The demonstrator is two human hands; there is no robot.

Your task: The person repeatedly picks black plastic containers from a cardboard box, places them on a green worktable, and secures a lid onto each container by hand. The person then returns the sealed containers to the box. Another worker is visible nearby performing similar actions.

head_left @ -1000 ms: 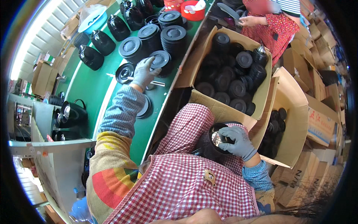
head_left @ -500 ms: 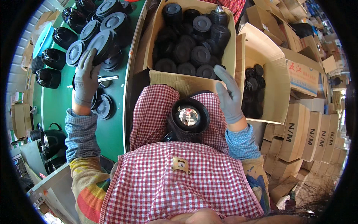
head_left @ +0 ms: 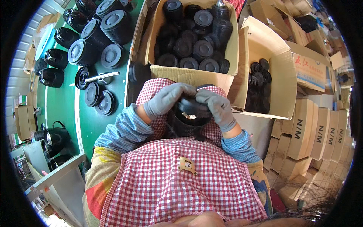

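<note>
A workroom is lined with pale metal walling and brown cardboard cartons, and a long green work table is set along one side. Nearest, a red-and-white checked cloth apron is worn, and just beyond it a black cylindrical vessel with a shiny inside is held upright on the lap, its long axis roughly vertical and its mouth turned up. Directly over that mouth a round black plastic lid is gripped by both grey-gloved hands: its left side is covered by the curled fingers of the left hand, its right side by those of the right hand. Neither hand is clearly nearer the vessel. The lid appears tilted, and the shiny inside is left visible below its near edge; whether its far edge is touching the rim cannot be told. To the left of the vessel, a silver metal tube and stacked round black lids are laid on the table. Ahead of the vessel stands an open brown cardboard box filled with black lids; ahead and to its right, small black discs are contained in a second open box.
</note>
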